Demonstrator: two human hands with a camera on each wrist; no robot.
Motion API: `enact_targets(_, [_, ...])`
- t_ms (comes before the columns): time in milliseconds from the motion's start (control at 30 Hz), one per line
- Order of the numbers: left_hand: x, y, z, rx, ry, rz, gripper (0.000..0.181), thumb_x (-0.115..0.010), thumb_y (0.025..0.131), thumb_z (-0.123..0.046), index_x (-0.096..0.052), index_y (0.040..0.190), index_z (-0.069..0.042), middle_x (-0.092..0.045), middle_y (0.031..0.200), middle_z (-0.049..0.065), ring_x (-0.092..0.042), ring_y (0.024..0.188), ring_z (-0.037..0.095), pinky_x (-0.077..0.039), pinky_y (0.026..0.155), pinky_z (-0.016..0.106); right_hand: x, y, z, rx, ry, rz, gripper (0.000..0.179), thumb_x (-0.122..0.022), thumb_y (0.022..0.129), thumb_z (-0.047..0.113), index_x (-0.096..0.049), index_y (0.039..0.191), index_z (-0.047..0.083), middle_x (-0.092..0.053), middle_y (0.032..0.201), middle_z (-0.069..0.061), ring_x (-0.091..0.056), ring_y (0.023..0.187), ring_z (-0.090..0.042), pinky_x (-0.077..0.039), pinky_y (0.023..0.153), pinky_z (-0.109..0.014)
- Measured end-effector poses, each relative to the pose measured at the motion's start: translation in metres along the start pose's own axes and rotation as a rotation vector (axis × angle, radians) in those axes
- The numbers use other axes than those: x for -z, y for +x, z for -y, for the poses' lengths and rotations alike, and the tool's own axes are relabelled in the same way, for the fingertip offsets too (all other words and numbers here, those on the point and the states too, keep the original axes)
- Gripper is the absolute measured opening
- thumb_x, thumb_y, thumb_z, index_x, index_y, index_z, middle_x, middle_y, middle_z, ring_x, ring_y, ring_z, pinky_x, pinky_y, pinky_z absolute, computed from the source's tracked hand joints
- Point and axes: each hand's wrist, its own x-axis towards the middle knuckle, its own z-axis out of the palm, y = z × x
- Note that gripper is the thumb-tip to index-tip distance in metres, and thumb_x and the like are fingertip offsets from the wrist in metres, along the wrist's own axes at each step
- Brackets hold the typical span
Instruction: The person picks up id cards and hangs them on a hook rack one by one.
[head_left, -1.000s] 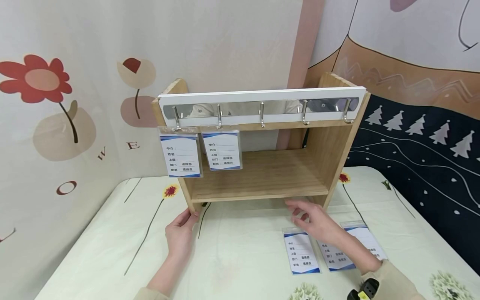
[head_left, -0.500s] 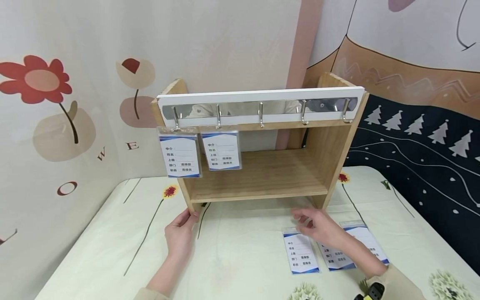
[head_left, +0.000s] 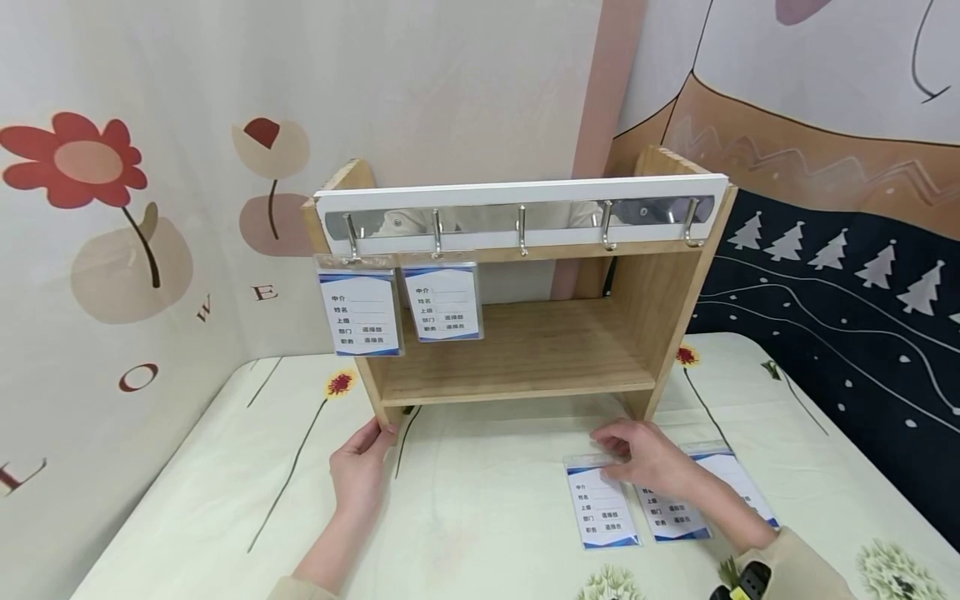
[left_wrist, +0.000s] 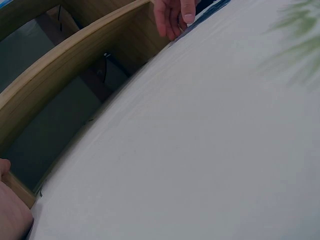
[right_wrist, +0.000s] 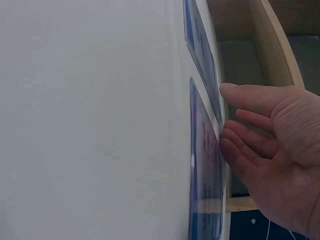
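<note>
A wooden shelf [head_left: 517,354] stands on the bed-like padded surface, its front top carrying a white rail with several metal hooks [head_left: 522,230]. From the two leftmost hooks hang clear badge holders with printed cards, one at the far left [head_left: 362,312] and another beside it [head_left: 442,302]. My left hand [head_left: 362,468] grips the bottom of the shelf's left leg. Over the top edge of a badge holder [head_left: 602,507] lying flat, my right hand [head_left: 651,460] hovers or touches with loosely bent fingers. The right wrist view shows its thumb [right_wrist: 250,97] apart from the other fingers.
Right of that badge lie another badge holder [head_left: 673,512] and one more [head_left: 735,483], partly covered by the right forearm. A pale flowered cloth [head_left: 480,517] covers the surface. Printed curtains [head_left: 465,92] hang behind and at the sides.
My right hand has moved from beneath the shelf's front edge down and right to the top of the nearest lying badge holder. The left hand and hanging badges stay put.
</note>
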Motion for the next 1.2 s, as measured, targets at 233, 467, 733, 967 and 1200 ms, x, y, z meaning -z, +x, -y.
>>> enact_targets(233, [0.0,0.0,0.0,-0.001,0.0,0.0,0.041,-0.069,0.098,-0.013,-0.063,0.135,0.005,-0.062,0.131,0.027,-0.063,0.088,-0.01,-0.049,0.079,0.007,0.0,0.001,0.0,0.013,-0.013,0.01,0.046,-0.09,0.077,0.011,-0.072,0.118,0.001,-0.067,0.103,0.003,-0.058,0.093,-0.014,-0.053,0.081,-0.031])
enact_targets(467, [0.0,0.003,0.003,0.003,-0.004,0.0,0.042,-0.069,0.099,-0.015,-0.063,0.136,0.004,-0.062,0.131,0.026,-0.063,0.089,-0.01,-0.049,0.079,0.007,-0.002,0.004,0.002,0.018,-0.028,0.037,0.044,-0.091,0.077,0.012,-0.073,0.116,0.003,-0.066,0.101,0.004,-0.057,0.091,-0.013,-0.053,0.08,-0.03])
enact_targets(733, [0.001,0.004,0.004,0.015,-0.002,0.006,0.044,-0.07,0.099,-0.018,-0.062,0.137,0.003,-0.062,0.133,0.024,-0.063,0.092,-0.008,-0.048,0.079,0.006,-0.003,0.007,0.009,-0.031,-0.048,0.078,0.041,-0.09,0.077,0.01,-0.074,0.114,0.004,-0.067,0.099,0.005,-0.057,0.09,-0.012,-0.053,0.081,-0.031])
enact_targets(967, [0.001,0.003,0.003,0.01,-0.013,0.003,0.043,-0.07,0.099,-0.016,-0.062,0.136,0.003,-0.062,0.132,0.025,-0.064,0.09,-0.009,-0.049,0.08,0.007,-0.002,0.011,0.014,-0.07,-0.059,0.091,0.038,-0.091,0.076,0.007,-0.074,0.109,0.005,-0.065,0.095,0.006,-0.056,0.087,-0.013,-0.052,0.08,-0.033])
enact_targets(1200, [0.0,0.002,0.004,0.002,-0.017,0.003,0.042,-0.069,0.099,-0.015,-0.063,0.136,0.003,-0.062,0.132,0.025,-0.064,0.091,-0.008,-0.049,0.08,0.008,-0.002,0.01,0.016,-0.081,-0.063,0.103,0.034,-0.089,0.077,0.004,-0.073,0.107,0.005,-0.063,0.092,0.005,-0.054,0.086,-0.015,-0.051,0.08,-0.033])
